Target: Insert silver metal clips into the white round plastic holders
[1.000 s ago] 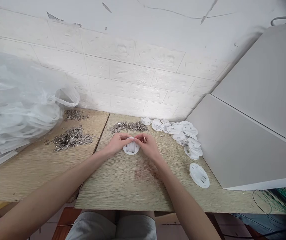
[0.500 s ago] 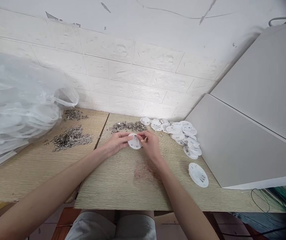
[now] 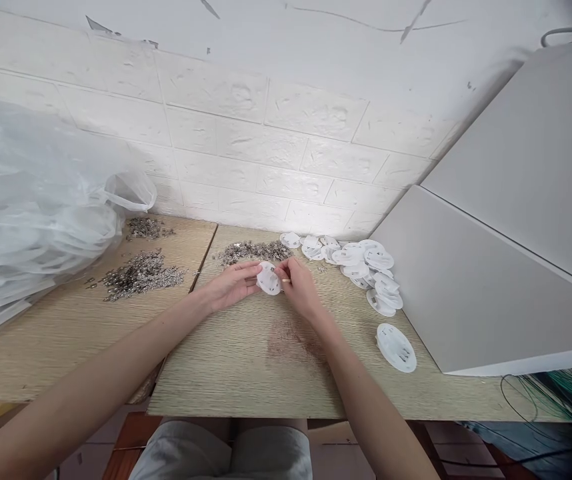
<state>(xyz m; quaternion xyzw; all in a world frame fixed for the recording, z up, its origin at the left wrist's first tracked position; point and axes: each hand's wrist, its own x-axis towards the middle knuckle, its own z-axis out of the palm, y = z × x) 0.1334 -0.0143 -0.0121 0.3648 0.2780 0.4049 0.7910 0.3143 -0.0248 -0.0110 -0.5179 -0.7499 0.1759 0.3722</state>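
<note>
My left hand (image 3: 239,285) is closed on a white round plastic disc (image 3: 267,280), thumb on its face and fingers behind its left edge. The disc is tilted up and has small metal bits on it. At the disc's upper right, my right hand (image 3: 299,283) is closed in a pinch beside a small dark metal piece. What its fingertips hold is too small to tell. Just behind the hands lies a pile of small metal parts (image 3: 253,251). To the right, several white discs (image 3: 361,260) are heaped, and another white disc (image 3: 396,348) lies nearer.
Two more piles of metal parts, a large one (image 3: 141,275) and a small one (image 3: 149,228), lie on the left table. A clear plastic bag (image 3: 41,200) of white pieces bulges there. A grey panelled box (image 3: 506,267) bounds the right side, with green wires (image 3: 541,400) below it.
The disc has turned slightly in my hands and shifted a little to the left. My right fingers have moved slightly down along its edge. The piles and heaped discs are unchanged.
</note>
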